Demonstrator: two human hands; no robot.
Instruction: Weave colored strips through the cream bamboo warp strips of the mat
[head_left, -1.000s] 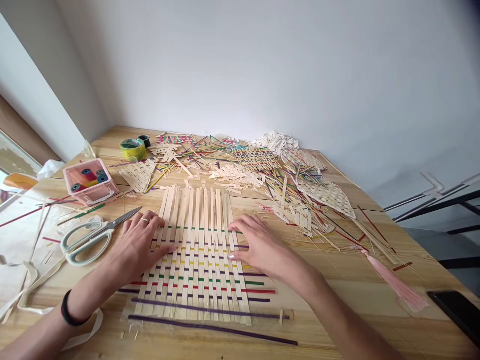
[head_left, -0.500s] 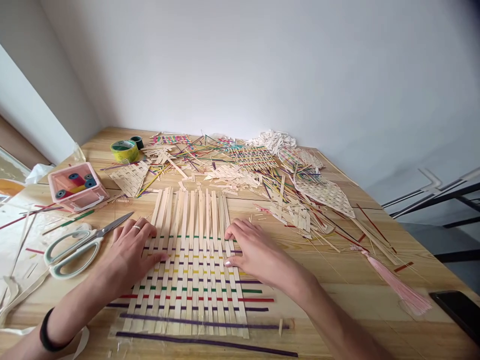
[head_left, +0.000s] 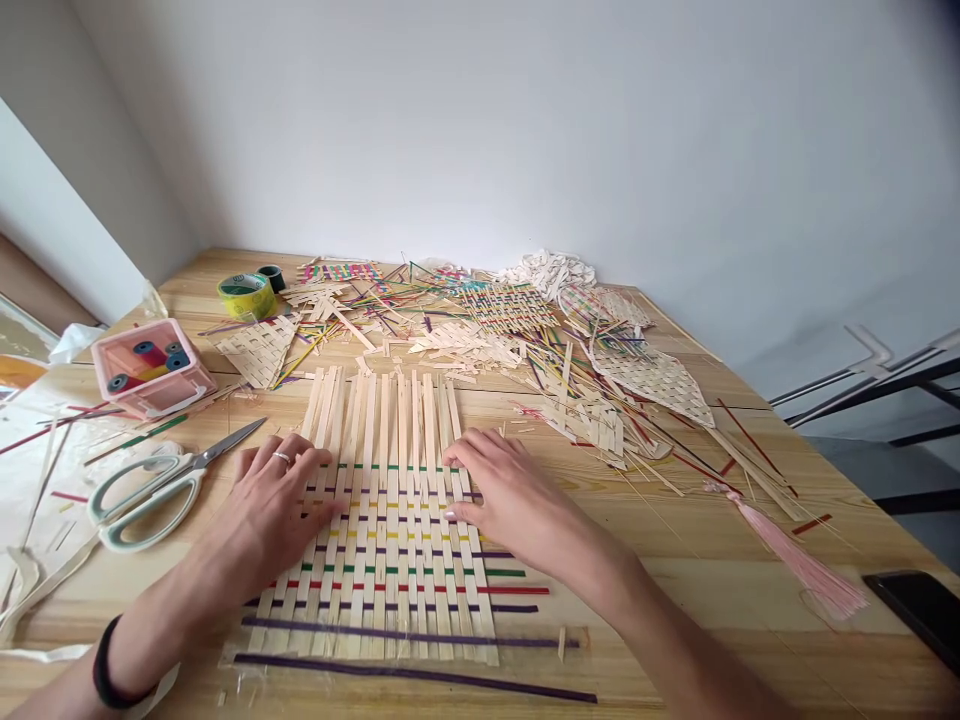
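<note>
A flat woven mat of pale wood strips lies before me, crossed by green, purple, yellow and red strips. Clear tape covers its near end, over a purple strip. My left hand, wearing a ring, rests on the mat's left edge, thumb apart from the bent fingers. On the right edge, my right hand lies with its thumb and forefinger spread, touching the outer strips near the green strip. Both hands hide the ends of some coloured strips. Another purple strip lies along the near side.
Scissors and a pink box of spools are on the left, yellow tape behind. Loose strips and woven pieces heap at the back. A woven fan, pink tassel and black phone lie right.
My left hand has shifted slightly right and inward over the mat's edge. My right hand has moved slightly left and up. The view has tilted a little.
</note>
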